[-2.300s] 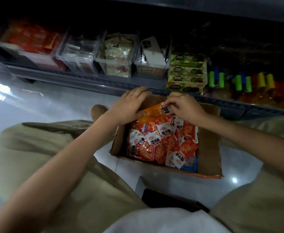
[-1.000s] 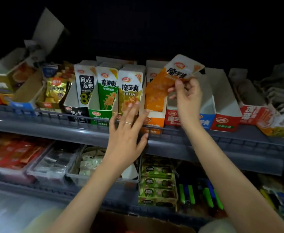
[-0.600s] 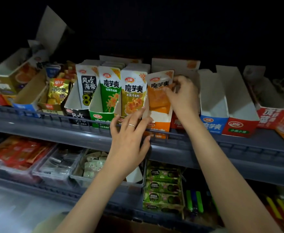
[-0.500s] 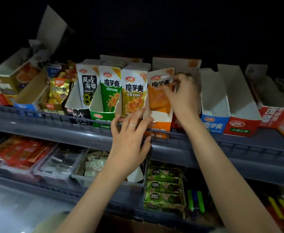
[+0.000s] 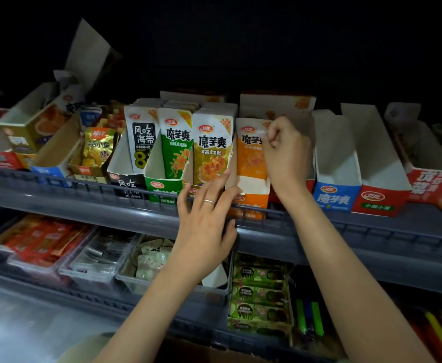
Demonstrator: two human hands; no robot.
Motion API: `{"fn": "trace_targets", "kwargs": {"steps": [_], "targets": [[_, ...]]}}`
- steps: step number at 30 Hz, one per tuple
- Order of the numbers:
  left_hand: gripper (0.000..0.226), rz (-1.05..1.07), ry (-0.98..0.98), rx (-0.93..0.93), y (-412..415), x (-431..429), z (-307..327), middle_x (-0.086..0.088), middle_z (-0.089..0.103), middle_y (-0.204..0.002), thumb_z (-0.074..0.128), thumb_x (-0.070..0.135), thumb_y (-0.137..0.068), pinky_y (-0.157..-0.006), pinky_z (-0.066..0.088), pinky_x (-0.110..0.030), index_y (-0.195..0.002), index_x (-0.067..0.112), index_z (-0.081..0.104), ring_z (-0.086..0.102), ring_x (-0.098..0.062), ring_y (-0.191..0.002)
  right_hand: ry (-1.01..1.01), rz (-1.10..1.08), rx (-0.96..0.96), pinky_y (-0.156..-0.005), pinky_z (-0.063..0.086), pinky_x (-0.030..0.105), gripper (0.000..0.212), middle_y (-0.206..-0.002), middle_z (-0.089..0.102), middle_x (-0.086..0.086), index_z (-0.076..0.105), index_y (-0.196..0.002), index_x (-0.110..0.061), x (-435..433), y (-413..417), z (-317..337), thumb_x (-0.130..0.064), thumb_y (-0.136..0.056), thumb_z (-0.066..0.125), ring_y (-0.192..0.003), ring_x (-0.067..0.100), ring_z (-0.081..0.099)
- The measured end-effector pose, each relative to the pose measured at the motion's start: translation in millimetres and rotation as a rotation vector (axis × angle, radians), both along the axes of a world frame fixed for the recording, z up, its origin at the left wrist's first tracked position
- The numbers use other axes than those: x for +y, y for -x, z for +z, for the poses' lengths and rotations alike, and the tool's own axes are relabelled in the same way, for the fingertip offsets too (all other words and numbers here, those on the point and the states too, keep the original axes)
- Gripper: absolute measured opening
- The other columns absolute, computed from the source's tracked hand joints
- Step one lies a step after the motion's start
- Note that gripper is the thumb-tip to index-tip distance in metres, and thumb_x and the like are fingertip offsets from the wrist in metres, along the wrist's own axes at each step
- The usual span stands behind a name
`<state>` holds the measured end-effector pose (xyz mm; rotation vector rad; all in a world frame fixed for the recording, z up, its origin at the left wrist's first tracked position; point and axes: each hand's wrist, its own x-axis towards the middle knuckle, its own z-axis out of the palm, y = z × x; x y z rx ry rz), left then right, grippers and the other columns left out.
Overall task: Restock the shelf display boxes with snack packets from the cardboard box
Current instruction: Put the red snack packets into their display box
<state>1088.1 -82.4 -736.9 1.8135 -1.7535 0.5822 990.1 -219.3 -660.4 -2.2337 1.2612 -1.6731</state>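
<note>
An orange snack packet (image 5: 248,153) stands upright inside the orange display box (image 5: 254,195) on the upper shelf. My right hand (image 5: 286,155) pinches the packet's top right corner with curled fingers. My left hand (image 5: 206,218) is spread, its fingertips touching the box's left front edge and the shelf rail (image 5: 319,226). To the left stand a filled yellow-brown packet box (image 5: 212,145) and a green one (image 5: 172,142). Only a dim brown corner of the cardboard box (image 5: 201,353) shows at the bottom edge.
Blue (image 5: 335,195) and red (image 5: 379,203) display boxes right of the orange one hold no visible packets. More snack boxes crowd the upper shelf's left end. The lower shelf carries clear bins (image 5: 94,260), green packets (image 5: 259,294) and coloured lighters (image 5: 309,320).
My right hand lifted the orange packet from the cardboard box up to the shelf and lowered it into the orange display box. My left hand moved up to the box front.
</note>
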Motion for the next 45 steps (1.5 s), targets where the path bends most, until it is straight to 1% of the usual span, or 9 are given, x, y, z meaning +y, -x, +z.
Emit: {"fn": "trace_targets", "kwargs": {"steps": [2, 7, 16, 22, 26, 31, 38, 42, 45], "targets": [[0.047, 0.000, -0.005, 0.000, 0, 0, 0, -0.002, 0.033, -0.149, 0.040, 0.029, -0.079, -0.111, 0.013, -0.050, -0.126, 0.023, 0.041, 0.034, -0.021, -0.130, 0.018, 0.020, 0.099, -0.080, 0.036, 0.031, 0.012, -0.070, 0.054, -0.007, 0.056, -0.082, -0.022, -1, -1, 0, -0.011, -0.086, 0.057, -0.081, 0.021, 0.057], [0.048, 0.006, -0.014, 0.003, 0, 0, -1, -0.002, 0.033, -0.149, 0.041, 0.029, -0.080, -0.112, 0.012, -0.049, -0.127, 0.022, 0.044, 0.034, -0.021, -0.132, -0.127, -0.074, 0.433, -0.109, 0.017, 0.048, 0.034, -0.129, 0.055, -0.001, 0.054, -0.128, -0.028, 0, 5, 7, -0.027, -0.095, 0.047, -0.124, 0.025, 0.041], [0.046, -0.025, -0.014, 0.018, -1, 1, 0, -0.001, 0.034, -0.150, 0.042, 0.027, -0.081, -0.113, 0.011, -0.047, -0.127, 0.024, 0.045, 0.034, -0.019, -0.132, -0.194, -0.123, 0.742, -0.112, -0.001, 0.056, 0.048, -0.147, 0.035, 0.000, 0.042, -0.139, -0.032, 2, 6, 8, -0.038, -0.092, 0.047, -0.137, 0.028, 0.022], [0.060, -0.064, -0.016, -0.076, -23, 17, 0, -0.001, 0.023, -0.156, 0.041, 0.027, -0.085, -0.112, 0.011, -0.046, -0.144, 0.024, 0.032, 0.020, -0.018, -0.143, -0.042, 0.076, 0.309, -0.105, 0.023, 0.040, 0.031, -0.125, 0.049, 0.000, 0.060, -0.118, -0.025, 16, 10, -4, -0.027, -0.088, 0.053, -0.122, 0.021, 0.037], [0.043, -0.100, 0.059, -0.109, -35, 51, -4, -0.007, 0.043, -0.145, 0.045, 0.021, -0.088, -0.108, 0.020, -0.042, -0.130, 0.015, 0.051, 0.036, -0.022, -0.134, 0.188, 0.195, -0.043, -0.086, 0.028, 0.021, 0.016, -0.097, 0.057, 0.003, 0.066, -0.087, -0.013, 71, 25, -26, -0.009, -0.082, 0.052, -0.100, 0.013, 0.046], [0.030, -0.236, -0.161, -0.215, -46, 115, -48, -0.007, 0.066, -0.108, 0.044, 0.019, -0.083, -0.089, 0.035, -0.037, -0.100, 0.009, 0.067, 0.056, -0.024, -0.101, 0.271, 0.509, 0.226, -0.077, 0.030, 0.027, 0.013, -0.082, 0.057, 0.008, 0.064, -0.071, -0.006, 143, 42, -81, 0.002, -0.077, 0.056, -0.086, 0.020, 0.048], [0.035, -0.147, -0.565, -0.109, -88, 194, -107, -0.014, 0.067, -0.092, 0.040, 0.023, -0.080, -0.074, 0.048, -0.040, -0.093, 0.006, 0.068, 0.064, -0.033, -0.085, -0.471, 0.783, 0.538, -0.073, 0.036, 0.028, 0.018, -0.084, 0.059, 0.004, 0.065, -0.080, -0.011, 225, 32, -238, 0.000, -0.079, 0.051, -0.081, 0.014, 0.049], [0.038, -0.064, -0.595, 0.020, -114, 226, -129, -0.018, 0.067, -0.090, 0.038, 0.023, -0.078, -0.075, 0.047, -0.045, -0.092, 0.004, 0.068, 0.063, -0.038, -0.082, -1.142, 0.876, 0.799, -0.075, 0.050, 0.039, 0.027, -0.104, 0.064, 0.017, 0.062, -0.110, -0.006, 274, 15, -339, 0.004, -0.088, 0.049, -0.085, 0.030, 0.060], [0.042, -0.012, -0.623, 0.081, -125, 243, -146, -0.014, 0.068, -0.102, 0.037, 0.028, -0.081, -0.084, 0.045, -0.047, -0.100, 0.009, 0.070, 0.061, -0.036, -0.095, -1.376, 0.907, 0.944, -0.066, 0.042, 0.029, 0.045, -0.110, 0.060, 0.019, 0.051, -0.128, -0.002, 310, -3, -380, 0.013, -0.087, 0.039, -0.082, 0.030, 0.057]]}}
